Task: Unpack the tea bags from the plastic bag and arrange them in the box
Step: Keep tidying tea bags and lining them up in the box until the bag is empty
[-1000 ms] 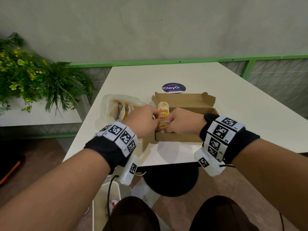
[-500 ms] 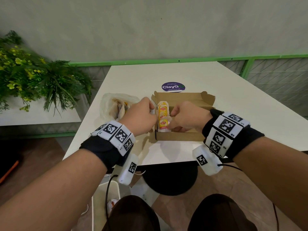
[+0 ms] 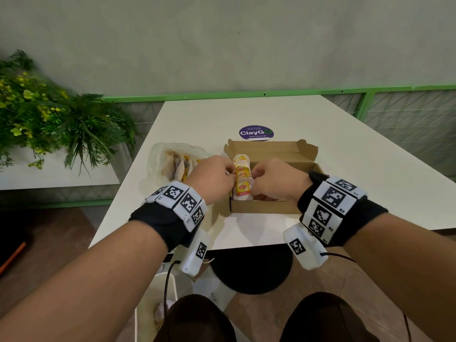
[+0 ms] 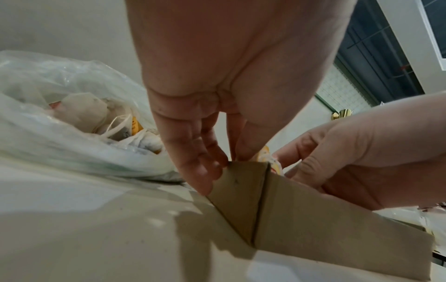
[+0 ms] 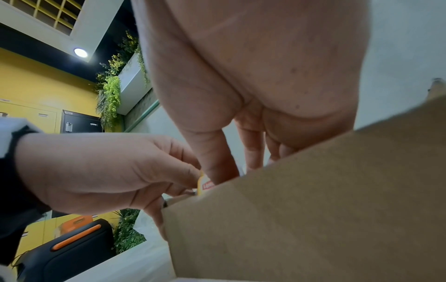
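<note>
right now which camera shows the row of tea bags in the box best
The head view: the row of tea bags is seen from above, standing along the box's left end between both hands, yellow labels readable. The left wrist view catches only a yellow sliver over the box corner; the right wrist view shows one label edge behind the cardboard wall.

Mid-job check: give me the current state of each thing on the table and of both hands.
cardboard box: open, lid flap folded back, on the table.
tea bags: a row standing at the box's left end.
plastic bag: open, left of the box, with tea bags inside.
left hand: fingers at the row's left side.
right hand: fingers at the row's right side.
</note>
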`<state>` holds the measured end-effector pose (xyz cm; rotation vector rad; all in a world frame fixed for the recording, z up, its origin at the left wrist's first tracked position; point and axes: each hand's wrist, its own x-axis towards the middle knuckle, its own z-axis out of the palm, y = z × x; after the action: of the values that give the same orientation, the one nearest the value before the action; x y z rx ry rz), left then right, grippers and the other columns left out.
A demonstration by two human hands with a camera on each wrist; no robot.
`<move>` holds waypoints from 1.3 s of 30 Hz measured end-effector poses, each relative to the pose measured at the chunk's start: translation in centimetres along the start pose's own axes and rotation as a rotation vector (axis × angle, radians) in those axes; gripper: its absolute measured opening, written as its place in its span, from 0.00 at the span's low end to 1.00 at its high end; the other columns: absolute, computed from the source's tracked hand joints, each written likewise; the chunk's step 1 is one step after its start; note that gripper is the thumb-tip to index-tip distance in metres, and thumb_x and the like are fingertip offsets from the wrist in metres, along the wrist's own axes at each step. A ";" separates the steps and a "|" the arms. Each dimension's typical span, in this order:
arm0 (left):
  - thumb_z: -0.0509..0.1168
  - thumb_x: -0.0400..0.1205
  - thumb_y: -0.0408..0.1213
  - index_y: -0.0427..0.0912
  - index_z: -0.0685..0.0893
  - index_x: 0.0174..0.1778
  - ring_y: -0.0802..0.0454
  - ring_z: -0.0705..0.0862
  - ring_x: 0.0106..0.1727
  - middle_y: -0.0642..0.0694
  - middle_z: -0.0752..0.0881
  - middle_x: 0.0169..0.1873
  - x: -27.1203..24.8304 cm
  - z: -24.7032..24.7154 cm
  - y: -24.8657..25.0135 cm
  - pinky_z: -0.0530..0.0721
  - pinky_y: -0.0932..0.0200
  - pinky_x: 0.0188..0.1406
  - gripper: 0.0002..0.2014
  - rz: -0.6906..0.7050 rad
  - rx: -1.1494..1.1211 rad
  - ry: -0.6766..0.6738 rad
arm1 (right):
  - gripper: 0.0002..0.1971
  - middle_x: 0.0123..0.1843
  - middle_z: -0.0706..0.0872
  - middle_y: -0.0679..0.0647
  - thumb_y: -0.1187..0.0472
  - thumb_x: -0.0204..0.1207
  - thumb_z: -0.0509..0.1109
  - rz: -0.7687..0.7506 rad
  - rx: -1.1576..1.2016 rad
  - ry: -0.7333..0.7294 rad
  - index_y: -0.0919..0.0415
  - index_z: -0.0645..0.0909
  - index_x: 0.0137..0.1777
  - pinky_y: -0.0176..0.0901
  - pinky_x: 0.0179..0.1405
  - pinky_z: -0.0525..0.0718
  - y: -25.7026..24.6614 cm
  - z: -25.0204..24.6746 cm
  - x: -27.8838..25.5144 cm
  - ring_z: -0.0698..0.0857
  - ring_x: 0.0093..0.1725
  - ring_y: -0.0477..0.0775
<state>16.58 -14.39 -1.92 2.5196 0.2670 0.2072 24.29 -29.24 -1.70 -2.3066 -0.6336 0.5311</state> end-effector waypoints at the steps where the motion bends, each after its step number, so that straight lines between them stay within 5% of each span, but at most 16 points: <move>1: 0.64 0.85 0.35 0.43 0.91 0.48 0.45 0.88 0.39 0.44 0.90 0.41 0.0 0.0 -0.1 0.91 0.43 0.45 0.09 0.000 0.008 -0.022 | 0.09 0.50 0.90 0.60 0.65 0.76 0.77 -0.016 0.021 0.003 0.60 0.87 0.55 0.48 0.47 0.90 0.2 -0.1 0.0 0.89 0.51 0.58; 8: 0.62 0.81 0.33 0.34 0.87 0.43 0.44 0.80 0.36 0.33 0.87 0.41 0.7 -0.1 -0.2 0.80 0.50 0.37 0.09 -0.038 0.090 -0.123 | 0.12 0.33 0.86 0.54 0.68 0.85 0.63 -0.001 -0.005 -0.075 0.62 0.88 0.57 0.33 0.20 0.77 0.1 -0.5 0.2 0.82 0.27 0.47; 15: 0.60 0.84 0.35 0.37 0.88 0.45 0.46 0.80 0.35 0.36 0.88 0.41 0.7 0.2 -0.4 0.80 0.54 0.37 0.11 -0.036 0.120 -0.169 | 0.04 0.34 0.87 0.57 0.69 0.79 0.73 0.043 -0.091 -0.058 0.60 0.86 0.47 0.38 0.26 0.85 -0.7 -1.4 2.1 0.85 0.31 0.52; 27: 0.60 0.84 0.34 0.42 0.79 0.31 0.48 0.78 0.34 0.44 0.80 0.30 0.3 0.1 -0.1 0.72 0.55 0.32 0.14 0.001 0.153 -0.169 | 0.11 0.44 0.90 0.61 0.65 0.80 0.72 0.145 -0.007 -0.106 0.68 0.84 0.59 0.46 0.38 0.91 -0.6 -1.4 4.0 0.88 0.36 0.54; 31: 0.59 0.85 0.35 0.42 0.79 0.31 0.48 0.77 0.34 0.43 0.81 0.31 0.2 0.1 -0.1 0.73 0.54 0.34 0.15 0.000 0.148 -0.163 | 0.13 0.51 0.87 0.63 0.65 0.83 0.68 0.240 -0.006 -0.179 0.68 0.81 0.66 0.55 0.60 0.89 -1.2 -1.2 4.2 0.86 0.44 0.57; 33: 0.59 0.85 0.35 0.41 0.79 0.32 0.49 0.77 0.33 0.44 0.81 0.31 0.1 0.1 -0.1 0.72 0.55 0.33 0.15 0.003 0.146 -0.162 | 0.14 0.50 0.87 0.62 0.65 0.84 0.67 0.239 0.000 -0.174 0.68 0.81 0.67 0.52 0.53 0.90 -1.3 -1.1 4.3 0.86 0.41 0.55; 37: 0.59 0.85 0.34 0.40 0.78 0.30 0.49 0.75 0.33 0.45 0.79 0.29 0.1 0.1 -0.1 0.71 0.55 0.32 0.16 0.011 0.133 -0.159 | 0.08 0.38 0.86 0.56 0.70 0.78 0.70 0.114 -0.015 -0.066 0.62 0.82 0.55 0.39 0.23 0.85 -0.9 -0.9 4.4 0.86 0.30 0.52; 39: 0.59 0.85 0.35 0.38 0.81 0.33 0.49 0.77 0.34 0.44 0.81 0.30 0.2 0.1 -0.2 0.72 0.55 0.33 0.15 0.007 0.129 -0.157 | 0.06 0.36 0.85 0.55 0.71 0.78 0.69 0.084 -0.032 -0.047 0.61 0.81 0.52 0.36 0.18 0.82 -1.2 -0.8 4.4 0.85 0.28 0.51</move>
<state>16.72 -14.26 -2.06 2.6472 0.2147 -0.0060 27.84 -26.35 -1.14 -2.3649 -0.5726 0.6202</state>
